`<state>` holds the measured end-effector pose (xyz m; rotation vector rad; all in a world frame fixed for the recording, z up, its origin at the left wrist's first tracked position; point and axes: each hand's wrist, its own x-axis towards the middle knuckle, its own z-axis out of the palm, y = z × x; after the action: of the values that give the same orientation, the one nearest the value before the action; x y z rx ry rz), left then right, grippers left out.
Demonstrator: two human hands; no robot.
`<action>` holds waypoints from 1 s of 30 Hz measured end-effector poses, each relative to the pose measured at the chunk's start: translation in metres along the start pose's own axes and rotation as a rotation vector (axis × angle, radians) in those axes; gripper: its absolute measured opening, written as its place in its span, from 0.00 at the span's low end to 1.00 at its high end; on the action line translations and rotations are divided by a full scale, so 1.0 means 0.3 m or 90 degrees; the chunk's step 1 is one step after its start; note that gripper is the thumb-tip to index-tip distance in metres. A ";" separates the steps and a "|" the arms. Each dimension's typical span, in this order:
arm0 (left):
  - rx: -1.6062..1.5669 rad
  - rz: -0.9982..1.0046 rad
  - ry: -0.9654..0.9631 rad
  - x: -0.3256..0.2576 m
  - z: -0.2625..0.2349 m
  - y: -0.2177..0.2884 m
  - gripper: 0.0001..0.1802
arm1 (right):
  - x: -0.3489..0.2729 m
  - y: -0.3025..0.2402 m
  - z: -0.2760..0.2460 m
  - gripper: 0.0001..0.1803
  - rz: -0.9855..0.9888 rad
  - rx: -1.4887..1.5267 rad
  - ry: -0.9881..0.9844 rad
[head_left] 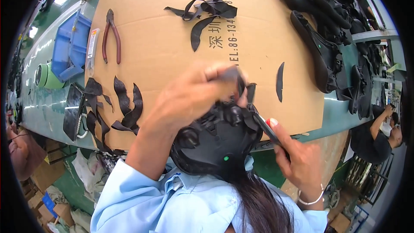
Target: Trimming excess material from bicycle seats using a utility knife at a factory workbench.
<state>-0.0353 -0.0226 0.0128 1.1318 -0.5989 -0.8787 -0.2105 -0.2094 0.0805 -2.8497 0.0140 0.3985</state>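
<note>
A black bicycle saddle (209, 144) rests against my body at the table's near edge, its underside up, with two round dark knobs and a small green sticker showing. My left hand (183, 95), slightly blurred, is closed on a strip of black cover material (235, 77) at the saddle's far end. In my right hand (299, 159) is a slim knife (268, 130), its blade lying along the saddle's right edge near the loose material. The blade's tip is hard to make out among the black folds.
Brown cardboard (164, 51) covers the table, with black scraps (211, 8) on it. Red-handled cutting pliers (111, 39), a blue bin (71, 45) and a phone (73, 112) lie left. Black saddles (315, 47) are piled right. A person in black (373, 136) is at far right.
</note>
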 end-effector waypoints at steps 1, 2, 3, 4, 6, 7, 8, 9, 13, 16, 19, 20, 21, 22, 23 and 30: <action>-0.066 -0.014 0.027 0.020 0.003 0.022 0.10 | -0.042 -0.007 0.010 0.34 0.042 0.029 0.019; -0.131 -0.030 0.063 0.022 -0.005 0.042 0.08 | -0.067 -0.020 0.030 0.34 0.075 0.060 0.034; -0.130 -0.030 0.064 0.020 -0.006 0.060 0.08 | -0.081 -0.035 0.049 0.34 0.074 0.061 0.035; -0.161 0.046 0.125 0.025 -0.004 0.076 0.09 | -0.097 -0.053 0.067 0.34 0.120 0.116 0.052; -0.326 0.240 0.118 0.027 -0.055 0.097 0.09 | -0.131 -0.084 0.111 0.33 0.158 0.189 0.068; -0.457 0.358 0.042 0.031 -0.113 0.107 0.09 | -0.152 -0.093 0.148 0.33 0.153 0.191 0.055; -0.393 0.415 0.194 -0.015 -0.118 0.159 0.06 | -0.165 -0.086 0.193 0.33 0.144 0.224 0.115; -0.392 0.414 0.192 -0.014 -0.109 0.152 0.06 | -0.172 -0.077 0.230 0.33 0.131 0.257 0.176; 0.571 0.011 0.534 -0.047 -0.097 0.013 0.23 | -0.068 -0.065 0.281 0.43 0.254 0.581 0.292; 0.436 -0.240 0.057 -0.133 -0.110 0.030 0.21 | 0.108 -0.019 0.289 0.43 0.143 0.517 0.326; 0.288 -0.243 0.006 -0.142 -0.141 -0.045 0.30 | 0.212 -0.030 0.200 0.38 0.128 0.577 0.321; 0.231 -0.199 0.082 -0.116 -0.155 0.001 0.28 | 0.237 -0.043 0.154 0.36 0.158 0.740 0.382; 0.171 -0.151 0.141 -0.059 -0.187 0.055 0.27 | 0.253 -0.016 0.125 0.33 0.128 0.733 0.546; 0.085 -0.163 0.263 -0.020 -0.260 0.093 0.26 | 0.257 0.003 0.062 0.30 0.100 0.637 0.667; -0.004 -0.170 0.380 0.029 -0.353 0.143 0.24 | 0.241 0.038 0.030 0.28 0.063 0.667 0.730; 0.669 0.061 0.652 0.298 -0.880 0.051 0.13 | 0.143 0.087 0.136 0.29 0.178 0.713 0.678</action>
<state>0.2261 0.0405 -0.0623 2.2334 -0.1989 0.2628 -0.1814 -0.2229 0.0243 -1.6279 0.6088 -0.8445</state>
